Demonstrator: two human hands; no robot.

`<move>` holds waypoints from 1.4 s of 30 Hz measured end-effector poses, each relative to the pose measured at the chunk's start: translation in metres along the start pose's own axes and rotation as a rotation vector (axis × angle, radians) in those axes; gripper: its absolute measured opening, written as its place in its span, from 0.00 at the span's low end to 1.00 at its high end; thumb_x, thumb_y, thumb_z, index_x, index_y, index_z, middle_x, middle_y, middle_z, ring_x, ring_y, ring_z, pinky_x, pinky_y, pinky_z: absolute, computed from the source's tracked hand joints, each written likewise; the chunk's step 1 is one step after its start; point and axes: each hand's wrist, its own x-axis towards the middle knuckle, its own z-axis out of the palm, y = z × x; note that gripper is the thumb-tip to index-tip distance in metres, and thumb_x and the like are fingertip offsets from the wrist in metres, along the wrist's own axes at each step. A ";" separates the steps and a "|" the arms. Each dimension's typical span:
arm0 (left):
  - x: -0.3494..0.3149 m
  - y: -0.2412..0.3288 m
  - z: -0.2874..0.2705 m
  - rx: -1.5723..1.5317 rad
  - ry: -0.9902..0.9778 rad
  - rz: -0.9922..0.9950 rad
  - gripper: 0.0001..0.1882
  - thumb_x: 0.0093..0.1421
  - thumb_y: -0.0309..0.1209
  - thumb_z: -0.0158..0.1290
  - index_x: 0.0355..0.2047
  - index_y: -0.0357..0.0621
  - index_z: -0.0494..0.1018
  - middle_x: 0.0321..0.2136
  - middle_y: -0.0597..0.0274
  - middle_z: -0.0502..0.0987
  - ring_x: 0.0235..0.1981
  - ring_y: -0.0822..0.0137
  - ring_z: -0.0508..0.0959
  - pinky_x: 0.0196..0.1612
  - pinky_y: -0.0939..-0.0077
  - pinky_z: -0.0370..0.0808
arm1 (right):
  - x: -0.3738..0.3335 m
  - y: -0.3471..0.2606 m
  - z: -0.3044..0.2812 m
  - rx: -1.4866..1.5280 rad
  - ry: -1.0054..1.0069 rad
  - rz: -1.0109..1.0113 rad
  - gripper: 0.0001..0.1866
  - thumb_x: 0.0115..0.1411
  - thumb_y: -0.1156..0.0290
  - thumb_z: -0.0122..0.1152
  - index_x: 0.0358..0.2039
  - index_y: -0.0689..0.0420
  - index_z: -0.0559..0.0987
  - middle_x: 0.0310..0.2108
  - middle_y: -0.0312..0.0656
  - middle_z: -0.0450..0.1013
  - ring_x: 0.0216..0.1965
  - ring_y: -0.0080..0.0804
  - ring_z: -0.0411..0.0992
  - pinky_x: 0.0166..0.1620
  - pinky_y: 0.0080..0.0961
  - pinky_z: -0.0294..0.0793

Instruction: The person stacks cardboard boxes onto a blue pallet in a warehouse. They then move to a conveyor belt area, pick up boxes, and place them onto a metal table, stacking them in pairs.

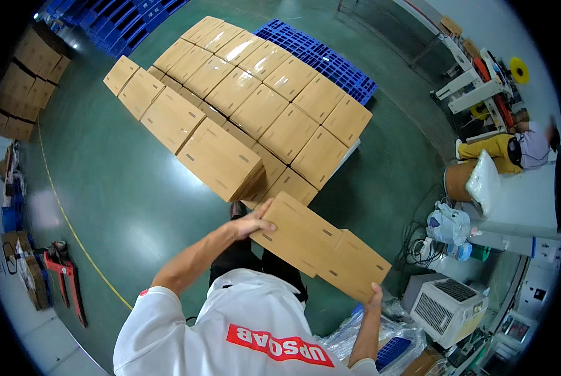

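Left grip (255, 223) clasping left carton (302, 235), right grip (374, 297) clasping right carton (357, 266), both at outer ends; cartons abut between.

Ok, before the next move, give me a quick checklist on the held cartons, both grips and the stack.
1. Left grip on the left held carton: ok, at its outer end.
2. Right grip on the right held carton: ok, at its outer end.
3. Held cartons lined up: not ok, their edges are stepped where they meet.
4. Support under their joint: cannot tell, undersides hidden.
5. Carton stack level on top: not ok, lower cartons show between the left row and the rest.
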 end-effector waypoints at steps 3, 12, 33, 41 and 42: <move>0.026 -0.004 -0.037 0.068 0.128 0.015 0.54 0.47 0.34 0.61 0.70 0.51 0.41 0.64 0.56 0.58 0.66 0.60 0.55 0.66 0.63 0.55 | 0.040 0.023 0.005 0.021 -0.031 0.099 0.39 0.46 0.63 0.61 0.59 0.62 0.64 0.53 0.51 0.69 0.52 0.50 0.70 0.53 0.46 0.73; 0.044 -0.018 -0.009 0.951 0.721 0.292 0.42 0.50 0.34 0.59 0.63 0.36 0.55 0.61 0.40 0.61 0.64 0.45 0.59 0.65 0.57 0.58 | 0.131 0.070 0.024 0.118 -0.085 0.100 0.39 0.45 0.64 0.63 0.60 0.61 0.64 0.54 0.48 0.69 0.53 0.47 0.71 0.54 0.45 0.74; 0.081 -0.143 0.026 -0.879 0.685 0.174 0.43 0.59 0.68 0.41 0.65 0.51 0.57 0.62 0.59 0.64 0.63 0.57 0.62 0.64 0.52 0.58 | 0.061 0.006 0.092 0.059 -0.246 0.095 0.46 0.43 0.62 0.66 0.63 0.60 0.60 0.57 0.49 0.65 0.57 0.50 0.67 0.58 0.49 0.69; 0.073 -0.156 0.026 -1.007 0.486 0.386 0.36 0.60 0.64 0.41 0.57 0.53 0.68 0.54 0.64 0.73 0.52 0.63 0.75 0.55 0.58 0.71 | 0.098 0.069 0.237 -0.195 -0.435 -0.034 0.42 0.48 0.64 0.67 0.62 0.57 0.60 0.56 0.44 0.65 0.57 0.42 0.66 0.54 0.41 0.74; 0.075 -0.156 0.030 -1.023 0.498 0.328 0.36 0.60 0.64 0.41 0.57 0.53 0.68 0.54 0.63 0.73 0.53 0.63 0.74 0.55 0.57 0.70 | 0.098 0.074 0.242 -0.239 -0.440 -0.073 0.41 0.48 0.64 0.67 0.62 0.56 0.60 0.56 0.44 0.64 0.57 0.41 0.66 0.53 0.41 0.75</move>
